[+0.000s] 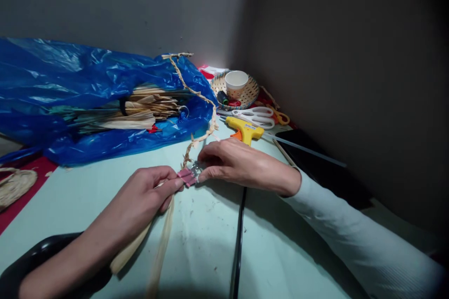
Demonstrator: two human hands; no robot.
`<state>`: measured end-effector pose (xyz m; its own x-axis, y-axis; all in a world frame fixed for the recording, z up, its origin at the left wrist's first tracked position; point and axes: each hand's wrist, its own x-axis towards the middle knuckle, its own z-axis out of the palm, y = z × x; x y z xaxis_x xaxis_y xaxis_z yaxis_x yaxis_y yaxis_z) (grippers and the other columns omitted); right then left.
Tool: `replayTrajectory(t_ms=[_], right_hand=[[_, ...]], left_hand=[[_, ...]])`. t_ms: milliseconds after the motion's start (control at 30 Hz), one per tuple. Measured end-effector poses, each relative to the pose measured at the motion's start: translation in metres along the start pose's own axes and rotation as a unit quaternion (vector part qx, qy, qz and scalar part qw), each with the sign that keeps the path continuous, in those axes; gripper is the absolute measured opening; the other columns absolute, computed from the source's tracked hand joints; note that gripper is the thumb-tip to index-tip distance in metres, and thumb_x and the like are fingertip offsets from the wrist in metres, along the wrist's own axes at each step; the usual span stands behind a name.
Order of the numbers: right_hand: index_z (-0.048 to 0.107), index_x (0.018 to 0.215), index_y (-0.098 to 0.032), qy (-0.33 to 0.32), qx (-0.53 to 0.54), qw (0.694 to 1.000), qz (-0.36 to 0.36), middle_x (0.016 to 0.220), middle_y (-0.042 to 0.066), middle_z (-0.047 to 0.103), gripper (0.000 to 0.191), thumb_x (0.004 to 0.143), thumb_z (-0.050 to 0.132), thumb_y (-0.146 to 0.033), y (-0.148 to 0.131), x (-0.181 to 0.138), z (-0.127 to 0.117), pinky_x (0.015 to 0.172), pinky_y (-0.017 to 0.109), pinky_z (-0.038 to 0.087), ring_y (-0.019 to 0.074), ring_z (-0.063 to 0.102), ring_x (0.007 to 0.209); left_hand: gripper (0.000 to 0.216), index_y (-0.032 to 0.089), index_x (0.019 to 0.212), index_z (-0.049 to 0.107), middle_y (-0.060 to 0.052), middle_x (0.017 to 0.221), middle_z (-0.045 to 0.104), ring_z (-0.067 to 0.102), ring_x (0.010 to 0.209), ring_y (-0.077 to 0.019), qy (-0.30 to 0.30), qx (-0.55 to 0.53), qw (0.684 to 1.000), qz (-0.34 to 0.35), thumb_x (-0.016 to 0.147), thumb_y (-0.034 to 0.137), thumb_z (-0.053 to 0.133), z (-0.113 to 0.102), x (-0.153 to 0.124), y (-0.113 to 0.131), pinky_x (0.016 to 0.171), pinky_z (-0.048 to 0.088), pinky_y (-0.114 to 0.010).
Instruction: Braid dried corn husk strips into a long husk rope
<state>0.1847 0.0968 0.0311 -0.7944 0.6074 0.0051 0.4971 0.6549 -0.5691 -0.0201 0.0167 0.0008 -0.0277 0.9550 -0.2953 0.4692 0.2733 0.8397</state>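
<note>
A small pink folded piece (187, 177) is pinched at its left end by my left hand (150, 191), fingers closed. Pale dried straw strips (164, 245) hang below that hand. At the pink piece's other end, my right hand (238, 163) has thumb and fingers closed around a small shiny, clear or silvery thing (195, 168), whose kind I cannot make out. A rough twisted straw cord (212, 124) runs from just behind the pink piece over the blue bag. Whether it is attached to the pink piece cannot be seen.
A blue plastic bag (87, 74) with a straw bundle (150, 105) lies at back left. A yellow glue gun (245, 130), white-handled scissors (257, 114) and a woven basket (250, 93) holding a white cup (236, 80) are behind my right hand. A black cable (239, 238) crosses the table.
</note>
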Motion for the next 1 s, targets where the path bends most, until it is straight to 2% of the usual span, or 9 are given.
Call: replayTrajectory(t_ms=[67, 200, 367, 533, 633, 767, 900, 1000], right_hand=[[0.073, 0.09, -0.015, 0.011, -0.025, 1.0, -0.012, 0.087, 0.005, 0.071, 0.012, 0.09, 0.064, -0.023, 0.003, 0.0, -0.004, 0.068, 0.026, 0.037, 0.0163, 0.059, 0.078], [0.076, 0.089, -0.014, 0.08, -0.026, 0.996, -0.001, 0.086, 0.004, 0.072, 0.015, 0.088, 0.061, -0.014, 0.008, 0.0, -0.01, 0.068, 0.024, 0.037, 0.0142, 0.06, 0.075], [0.076, 0.081, -0.012, 0.107, -0.008, 0.994, 0.036, 0.064, 0.0, 0.064, 0.018, 0.085, 0.058, -0.015, 0.01, 0.002, -0.01, 0.059, 0.026, 0.032, 0.0106, 0.05, 0.059], [0.074, 0.076, -0.012, 0.167, 0.032, 0.983, 0.075, 0.061, -0.001, 0.059, 0.024, 0.086, 0.056, -0.024, 0.014, 0.008, -0.002, 0.057, 0.026, 0.03, 0.0106, 0.047, 0.059], [0.075, 0.075, -0.013, 0.173, 0.05, 0.981, 0.067, 0.058, -0.002, 0.055, 0.026, 0.086, 0.059, -0.03, 0.015, 0.014, 0.005, 0.055, 0.026, 0.028, 0.01, 0.042, 0.057], [0.076, 0.072, -0.014, 0.185, 0.029, 0.978, 0.09, 0.054, -0.003, 0.053, 0.019, 0.08, 0.061, -0.023, 0.015, 0.019, 0.012, 0.058, 0.024, 0.03, 0.0092, 0.043, 0.055], [0.078, 0.076, -0.014, 0.169, 0.023, 0.981, 0.096, 0.057, -0.001, 0.059, 0.018, 0.076, 0.06, -0.014, 0.009, 0.014, 0.013, 0.06, 0.024, 0.032, 0.0095, 0.045, 0.055], [0.079, 0.082, -0.016, 0.142, 0.058, 0.984, 0.088, 0.057, -0.002, 0.061, 0.025, 0.076, 0.056, -0.01, 0.002, 0.006, 0.009, 0.061, 0.023, 0.033, 0.0087, 0.043, 0.053]], left_hand=[[0.036, 0.02, 0.058, 0.056, 0.007, 0.046, 0.041, 0.031, 0.046, -0.0098, 0.006, -0.037, 0.999, -0.008, 0.076, 0.051, 0.065, -0.003, -0.001, -0.002, 0.046, 0.021, -0.021], [0.028, 0.019, 0.068, 0.068, 0.008, 0.039, 0.041, 0.029, 0.038, -0.0074, 0.005, -0.114, 0.992, -0.058, 0.068, 0.047, 0.069, -0.007, 0.001, -0.001, 0.042, 0.021, -0.019], [0.028, 0.02, 0.061, 0.067, 0.008, 0.037, 0.039, 0.028, 0.033, -0.004, 0.03, -0.181, 0.978, -0.101, 0.058, 0.046, 0.074, -0.01, 0.0, 0.002, 0.038, 0.019, -0.017], [0.03, 0.02, 0.055, 0.062, 0.008, 0.038, 0.04, 0.03, 0.033, -0.0044, 0.042, -0.194, 0.971, -0.13, 0.052, 0.046, 0.076, -0.01, -0.001, 0.005, 0.037, 0.02, -0.017], [0.033, 0.021, 0.051, 0.057, 0.009, 0.038, 0.038, 0.03, 0.033, -0.005, 0.047, -0.17, 0.975, -0.138, 0.05, 0.048, 0.075, -0.009, 0.001, 0.008, 0.037, 0.02, -0.018], [0.038, 0.021, 0.048, 0.05, 0.009, 0.037, 0.04, 0.033, 0.034, -0.0055, 0.048, -0.106, 0.984, -0.135, 0.055, 0.05, 0.073, -0.01, 0.003, 0.007, 0.04, 0.026, -0.017], [0.037, 0.02, 0.051, 0.053, 0.009, 0.037, 0.04, 0.034, 0.035, -0.0056, 0.04, -0.098, 0.987, -0.121, 0.06, 0.051, 0.071, -0.013, 0.003, 0.004, 0.041, 0.028, -0.017], [0.034, 0.02, 0.052, 0.056, 0.009, 0.038, 0.041, 0.034, 0.034, -0.0057, 0.038, -0.126, 0.983, -0.13, 0.056, 0.05, 0.072, -0.014, 0.003, 0.005, 0.04, 0.026, -0.018]])
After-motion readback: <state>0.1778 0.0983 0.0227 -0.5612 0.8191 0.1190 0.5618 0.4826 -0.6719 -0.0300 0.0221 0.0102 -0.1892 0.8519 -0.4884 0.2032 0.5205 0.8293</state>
